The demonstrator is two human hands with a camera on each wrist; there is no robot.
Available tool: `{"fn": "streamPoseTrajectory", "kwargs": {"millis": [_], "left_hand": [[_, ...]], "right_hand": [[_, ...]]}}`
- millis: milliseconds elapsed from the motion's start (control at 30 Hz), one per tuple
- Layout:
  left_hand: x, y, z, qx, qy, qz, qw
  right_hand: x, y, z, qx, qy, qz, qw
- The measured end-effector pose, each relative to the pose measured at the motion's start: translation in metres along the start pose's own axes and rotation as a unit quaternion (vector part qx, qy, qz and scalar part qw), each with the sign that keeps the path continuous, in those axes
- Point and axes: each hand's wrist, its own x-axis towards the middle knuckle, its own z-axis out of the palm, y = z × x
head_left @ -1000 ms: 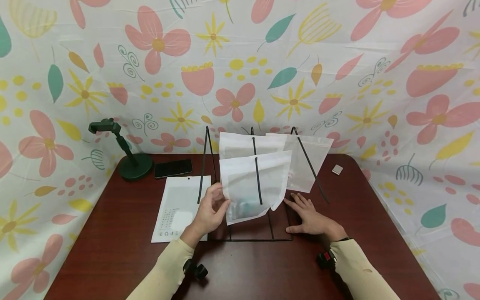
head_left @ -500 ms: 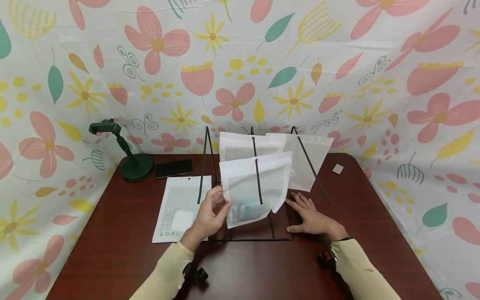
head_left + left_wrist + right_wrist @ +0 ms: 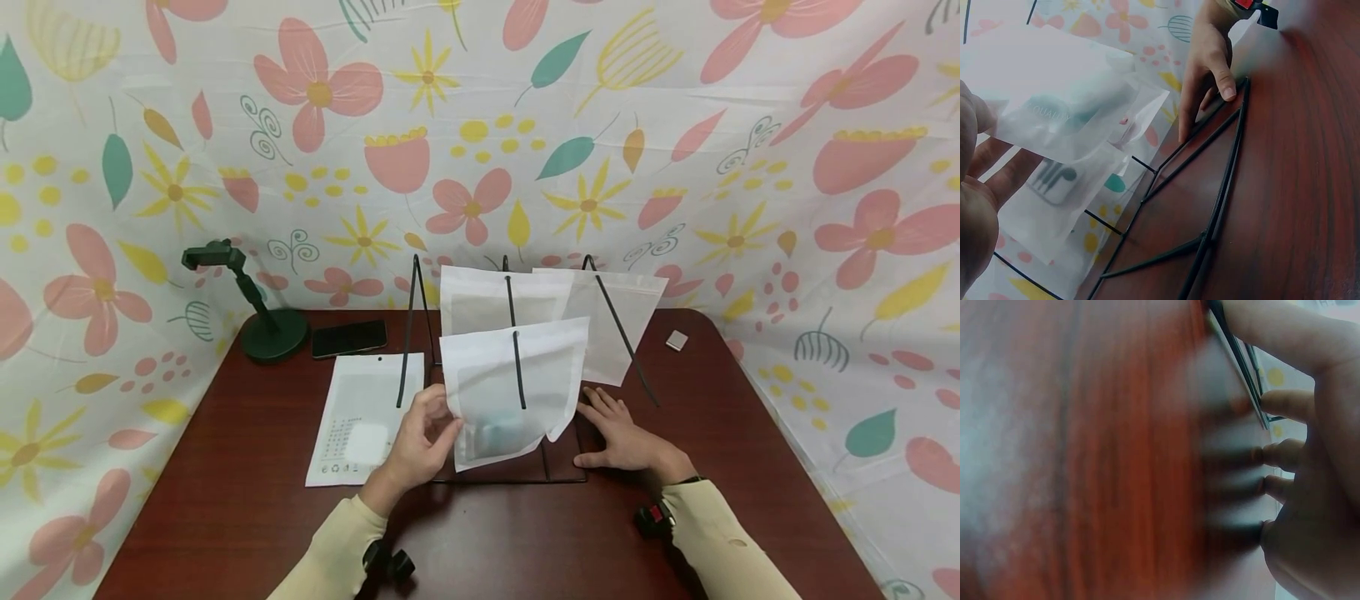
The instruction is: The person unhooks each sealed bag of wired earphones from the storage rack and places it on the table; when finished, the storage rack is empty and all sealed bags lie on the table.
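A black wire display rack (image 3: 510, 481) stands on the table, its prongs pointing toward me. From the middle prong hangs a white translucent zip pouch (image 3: 480, 367) with something bluish inside. My left hand (image 3: 416, 437) pinches this pouch's lower left edge between thumb and fingers. Behind it hangs another white pouch (image 3: 480, 292), and a third pouch (image 3: 618, 325) hangs on the right prong. In the left wrist view, wired earphones (image 3: 1057, 181) show through a pouch behind the held one. My right hand (image 3: 618, 437) rests with spread fingers at the rack base's right side, thumb at its front corner.
A flat white pouch (image 3: 356, 408) with printed text lies left of the rack, partly under its left prong. Behind it are a black phone (image 3: 348, 338) and a dark green stand (image 3: 273, 333). A small white square item (image 3: 677, 340) lies at the back right.
The front pouch has slid toward me along the middle prong, farther from the pouch behind. My left hand has come nearer and lower with it. The right hand has stayed put.
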Motion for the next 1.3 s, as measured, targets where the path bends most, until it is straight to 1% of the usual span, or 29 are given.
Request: {"fn": "streamPoseTrajectory", "kwargs": {"millis": [133, 200, 300, 567, 800, 1067, 1300], "left_hand": [[-0.003, -0.006, 0.0, -0.011, -0.004, 0.015, 0.9998], [-0.005, -0.009, 0.0, -0.013, -0.007, 0.016, 0.9998], [-0.006, -0.006, 0.0, -0.011, -0.007, 0.014, 0.9998], [-0.013, -0.006, 0.0, -0.018, -0.009, 0.005, 0.9998], [-0.016, -0.002, 0.001, -0.026, -0.009, 0.013, 0.9995], [-0.019, 0.004, 0.003, -0.041, -0.015, 0.015, 0.9989], [-0.021, 0.008, 0.003, -0.044, -0.018, 0.016, 0.9987]], "right_hand": [[0.0, 0.001, 0.0, 0.003, -0.001, -0.001, 1.0], [0.0, 0.001, 0.001, 0.003, 0.001, -0.004, 1.0], [0.001, 0.002, 0.001, 0.001, 0.004, -0.008, 1.0], [0.001, 0.004, 0.002, -0.01, 0.011, -0.014, 0.9998], [0.0, 0.004, 0.002, -0.005, 0.012, -0.016, 0.9998], [0.0, 0.004, 0.002, -0.007, 0.011, -0.009, 0.9999], [0.0, 0.003, 0.002, -0.005, 0.013, -0.009, 0.9999]]}}
